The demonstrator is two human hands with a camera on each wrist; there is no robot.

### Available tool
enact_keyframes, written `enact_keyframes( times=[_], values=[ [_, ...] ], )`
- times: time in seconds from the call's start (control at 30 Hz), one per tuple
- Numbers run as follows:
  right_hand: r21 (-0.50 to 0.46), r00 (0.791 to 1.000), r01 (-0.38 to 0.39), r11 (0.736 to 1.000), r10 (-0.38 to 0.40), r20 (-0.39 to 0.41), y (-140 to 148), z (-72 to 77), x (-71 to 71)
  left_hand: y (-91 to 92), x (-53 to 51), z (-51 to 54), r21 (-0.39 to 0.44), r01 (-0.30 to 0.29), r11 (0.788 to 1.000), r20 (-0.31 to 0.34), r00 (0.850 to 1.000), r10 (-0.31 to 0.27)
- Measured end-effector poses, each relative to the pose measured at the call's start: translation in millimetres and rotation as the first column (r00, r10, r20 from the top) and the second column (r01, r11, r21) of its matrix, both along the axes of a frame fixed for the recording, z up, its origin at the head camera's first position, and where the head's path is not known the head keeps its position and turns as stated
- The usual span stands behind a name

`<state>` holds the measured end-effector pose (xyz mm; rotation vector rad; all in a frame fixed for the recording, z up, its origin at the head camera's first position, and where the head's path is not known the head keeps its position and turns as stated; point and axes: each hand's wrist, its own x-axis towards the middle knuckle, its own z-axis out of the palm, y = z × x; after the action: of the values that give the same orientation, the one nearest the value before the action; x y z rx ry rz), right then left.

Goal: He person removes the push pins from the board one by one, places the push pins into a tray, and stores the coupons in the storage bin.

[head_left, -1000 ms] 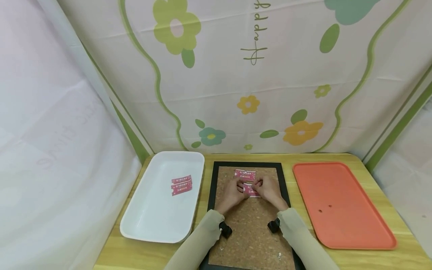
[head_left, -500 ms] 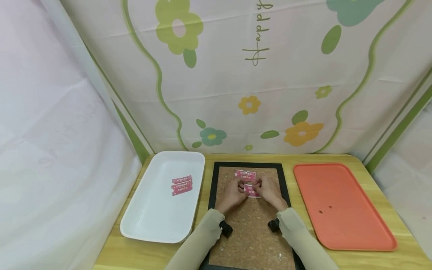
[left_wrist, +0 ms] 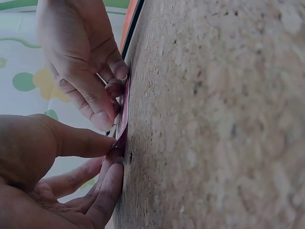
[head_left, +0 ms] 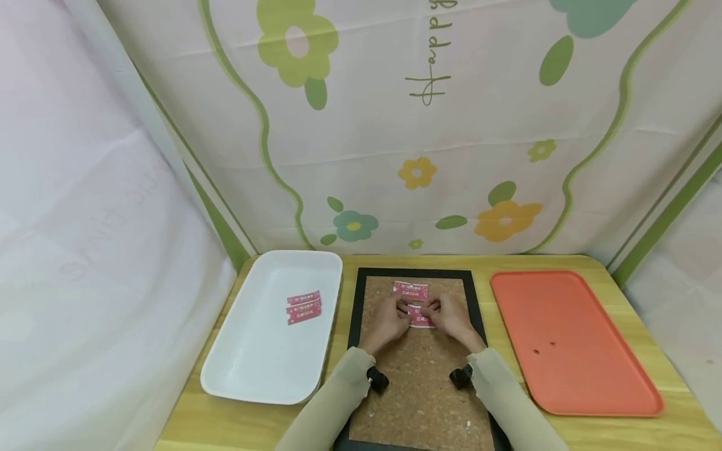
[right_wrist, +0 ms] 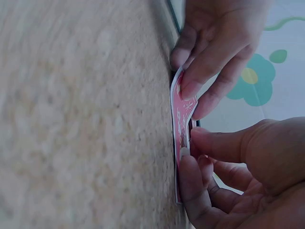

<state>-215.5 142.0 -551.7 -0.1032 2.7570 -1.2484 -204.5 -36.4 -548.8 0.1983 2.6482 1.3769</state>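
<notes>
A red paper coupon (head_left: 420, 318) with white print lies on the cork board (head_left: 420, 388), just below another red coupon (head_left: 410, 291). My left hand (head_left: 389, 321) pinches the lower coupon's left end between thumb and fingers. In the right wrist view that end of the coupon (right_wrist: 180, 107) bends up slightly off the cork. My right hand (head_left: 451, 316) has its thumb and curled index finger at the coupon's upper right edge, gripping it there. Whether something small sits between those fingertips is hidden. Both hands nearly meet over the coupon.
Left of the board stands a white tray (head_left: 248, 369) with several red coupons (head_left: 303, 308) in it. An orange tray (head_left: 586, 351) with two small dark spots (head_left: 544, 347) lies on the right. A black frame (head_left: 414, 272) edges the board; a printed curtain (head_left: 366, 144) hangs behind the table.
The hands stay in nearly the same place on the lower coupon, with only slight finger movement. The trays and the upper coupon have not moved.
</notes>
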Motion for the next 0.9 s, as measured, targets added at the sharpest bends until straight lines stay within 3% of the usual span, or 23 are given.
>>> enact_keyframes(
  times=[0.4, 0.57, 0.77, 0.9],
  values=[
    [-0.093, 0.999, 0.032, 0.995, -0.03, 0.016, 3.3, 2.0, 6.1, -0.6, 1.2, 1.1, 0.011, 0.013, 1.0, -0.008, 1.0, -0.012],
    [-0.094, 0.997, 0.076, 0.993, -0.076, 0.001, 8.7, 1.1, 11.6, -1.0, 4.3, 1.3, 0.029, 0.028, 0.999, 0.005, 1.0, -0.029],
    [-0.137, 0.994, 0.108, 0.985, -0.107, 0.015, 17.4, 4.2, 18.1, -3.9, 10.5, 6.6, 0.062, 0.041, 0.997, 0.032, 0.999, -0.043],
    [-0.171, 0.995, 0.102, 0.98, -0.102, 0.008, 23.5, 9.1, 21.0, -7.9, 13.1, 13.1, 0.054, 0.044, 0.998, 0.012, 0.999, -0.045]
  ],
)
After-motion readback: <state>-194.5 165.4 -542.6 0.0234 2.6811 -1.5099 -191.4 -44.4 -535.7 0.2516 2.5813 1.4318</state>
